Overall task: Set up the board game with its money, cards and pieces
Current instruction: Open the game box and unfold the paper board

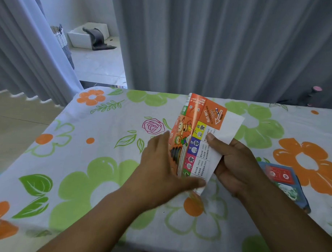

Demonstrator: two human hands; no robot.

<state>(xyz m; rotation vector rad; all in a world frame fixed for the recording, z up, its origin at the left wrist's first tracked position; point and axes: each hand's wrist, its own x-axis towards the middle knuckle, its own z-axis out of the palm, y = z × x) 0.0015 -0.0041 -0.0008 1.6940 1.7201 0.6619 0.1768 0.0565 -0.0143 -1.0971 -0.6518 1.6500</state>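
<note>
A folded paper game board [200,138], orange with coloured squares and cartoon figures, is held upright above the table's middle. My left hand [160,163] grips its left folded layers, thumb along the lower edge. My right hand [235,162] pinches the right white flap, thumb on the printed face. The folds are partly spread apart. A blue game box [283,182] with a red label lies flat on the table, right of my right wrist and partly hidden by my forearm.
The table [103,161] wears a white cloth with green and orange flowers. Grey curtains [220,43] hang just behind its far edge. A gap at the left shows a floor with a white box [85,38]. A dark stand with a pink top [315,95] is at far right.
</note>
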